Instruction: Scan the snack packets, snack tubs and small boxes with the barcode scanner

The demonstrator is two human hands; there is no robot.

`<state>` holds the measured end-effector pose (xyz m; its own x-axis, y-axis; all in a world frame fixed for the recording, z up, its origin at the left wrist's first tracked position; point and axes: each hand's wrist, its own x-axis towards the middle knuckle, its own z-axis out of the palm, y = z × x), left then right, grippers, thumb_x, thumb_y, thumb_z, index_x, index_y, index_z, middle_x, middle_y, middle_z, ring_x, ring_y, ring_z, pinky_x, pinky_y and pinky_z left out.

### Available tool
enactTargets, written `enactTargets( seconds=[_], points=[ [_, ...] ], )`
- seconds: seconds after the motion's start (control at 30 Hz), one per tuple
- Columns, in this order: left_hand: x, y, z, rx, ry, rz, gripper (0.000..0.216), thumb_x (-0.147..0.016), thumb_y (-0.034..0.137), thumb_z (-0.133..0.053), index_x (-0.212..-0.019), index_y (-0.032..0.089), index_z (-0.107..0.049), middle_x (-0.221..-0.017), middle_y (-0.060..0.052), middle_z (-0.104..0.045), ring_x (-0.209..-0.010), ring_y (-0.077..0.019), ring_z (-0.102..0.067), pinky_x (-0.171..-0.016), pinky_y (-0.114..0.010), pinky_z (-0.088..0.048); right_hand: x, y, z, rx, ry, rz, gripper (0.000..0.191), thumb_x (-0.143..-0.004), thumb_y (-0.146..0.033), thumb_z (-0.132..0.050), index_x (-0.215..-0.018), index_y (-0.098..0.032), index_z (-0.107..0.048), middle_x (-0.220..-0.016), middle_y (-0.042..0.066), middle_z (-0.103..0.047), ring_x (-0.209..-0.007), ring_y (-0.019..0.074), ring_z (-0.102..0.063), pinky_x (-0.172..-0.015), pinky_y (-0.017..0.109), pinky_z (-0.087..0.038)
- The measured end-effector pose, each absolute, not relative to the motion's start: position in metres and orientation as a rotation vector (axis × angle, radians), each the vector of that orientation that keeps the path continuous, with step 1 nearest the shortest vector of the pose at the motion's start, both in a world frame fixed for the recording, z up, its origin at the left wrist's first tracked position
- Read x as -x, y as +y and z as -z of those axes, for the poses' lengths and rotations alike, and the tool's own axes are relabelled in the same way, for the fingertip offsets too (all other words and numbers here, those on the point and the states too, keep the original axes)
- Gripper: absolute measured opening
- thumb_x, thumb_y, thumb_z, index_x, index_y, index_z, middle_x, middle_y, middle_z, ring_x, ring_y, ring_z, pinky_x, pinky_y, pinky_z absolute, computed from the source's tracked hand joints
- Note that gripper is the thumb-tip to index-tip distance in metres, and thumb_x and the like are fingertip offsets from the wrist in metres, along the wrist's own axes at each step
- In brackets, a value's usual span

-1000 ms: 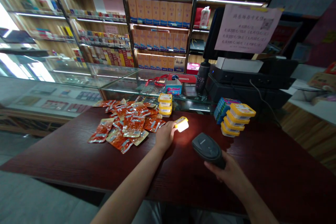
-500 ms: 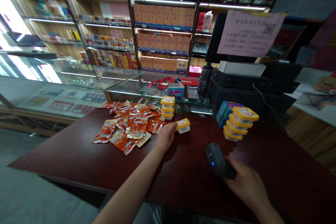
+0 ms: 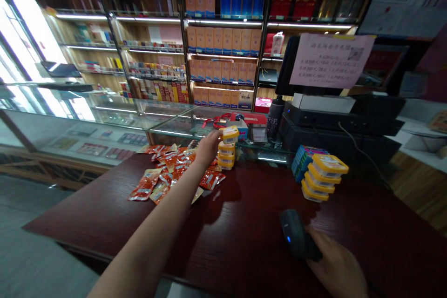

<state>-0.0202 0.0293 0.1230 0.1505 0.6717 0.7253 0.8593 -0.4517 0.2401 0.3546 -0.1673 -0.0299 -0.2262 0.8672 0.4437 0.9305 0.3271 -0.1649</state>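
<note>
My left hand [image 3: 208,148] grips a small yellow-lidded plastic tub [image 3: 230,134] at the top of a stack of like tubs [image 3: 226,155]. Whether the held tub rests fully on the stack I cannot tell. Just left of it, orange-red snack packets [image 3: 167,163] lie in a loose heap, partly hidden by my left forearm. In my right hand [image 3: 333,258] is a dark handheld barcode scanner [image 3: 295,233] with a blue light, low over the table's right half. Beyond it stands a leaning stack of yellow-lidded tubs [image 3: 319,179] against blue-green boxes [image 3: 303,160].
The dark wooden table [image 3: 244,223] meets a glass display counter [image 3: 167,125]. A monitor with a pink paper sign [image 3: 328,60] stands at the back right above black equipment [image 3: 335,125]. A dark bottle [image 3: 275,118] and a red box [image 3: 256,118] sit nearby. Shelves of boxed goods [image 3: 223,70] line the wall.
My left hand has carried the tub from the table up and left to the top of the left stack. My right hand still holds the scanner. The view has tilted up slightly.
</note>
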Motion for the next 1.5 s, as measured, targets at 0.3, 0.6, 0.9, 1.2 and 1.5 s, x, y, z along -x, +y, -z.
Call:
enactTargets(
  seconds=[0.3,0.6,0.9,1.2,1.5],
  points=[
    [0.039,0.048,-0.116,2.368,-1.353,1.026,0.028,-0.087,0.022,-0.046,-0.114,0.018,-0.055,-0.12,-0.009,-0.06,-0.111,-0.0196,-0.057,-0.096,-0.033,-0.045,-0.357,-0.164,0.029,1.529,-2.161,0.225,0.034,-0.078,-0.024,-0.056,-0.112,-0.022,-0.061,-0.108,0.006,-0.071,-0.092,0.0219,-0.069,-0.074,0.028,-0.055],
    [0.044,0.052,-0.12,2.327,-1.419,0.956,0.025,-0.089,0.02,-0.041,-0.106,0.018,-0.059,-0.116,-0.01,-0.062,-0.106,-0.021,-0.059,-0.091,-0.035,-0.047,-0.353,-0.168,0.029,1.579,-2.129,0.208,0.033,-0.08,-0.025,-0.054,-0.112,-0.024,-0.059,-0.108,0.006,-0.071,-0.092,0.0222,-0.068,-0.072,0.029,-0.053],
    [-0.001,0.022,-0.122,2.228,-1.259,1.022,0.033,-0.088,0.022,-0.045,-0.118,0.021,-0.056,-0.132,-0.008,-0.052,-0.129,-0.0236,-0.04,-0.108,-0.042,-0.033,-0.343,-0.168,0.016,1.675,-2.053,0.21,0.033,-0.079,-0.02,-0.05,-0.111,-0.022,-0.058,-0.109,0.008,-0.069,-0.094,0.0228,-0.066,-0.078,0.033,-0.049],
    [-0.127,-0.014,-0.111,2.639,-0.986,0.941,0.033,-0.087,0.019,-0.046,-0.118,0.023,-0.058,-0.123,-0.007,-0.056,-0.116,-0.0216,-0.048,-0.102,-0.038,-0.04,-0.334,-0.175,-0.003,2.046,-1.898,0.278,0.026,-0.083,-0.024,-0.053,-0.108,-0.023,-0.059,-0.092,0.005,-0.07,-0.077,0.0197,-0.067,-0.064,0.028,-0.043],
    [-0.232,-0.016,-0.123,2.823,-0.943,0.98,0.036,-0.088,0.025,-0.05,-0.124,0.021,-0.054,-0.127,-0.009,-0.055,-0.106,-0.0202,-0.059,-0.091,-0.031,-0.048,-0.335,-0.177,-0.009,2.113,-1.825,0.298,0.011,-0.086,-0.024,-0.054,-0.095,-0.021,-0.059,-0.079,0.003,-0.066,-0.073,0.019,-0.066,-0.061,0.028,-0.038]
  ],
)
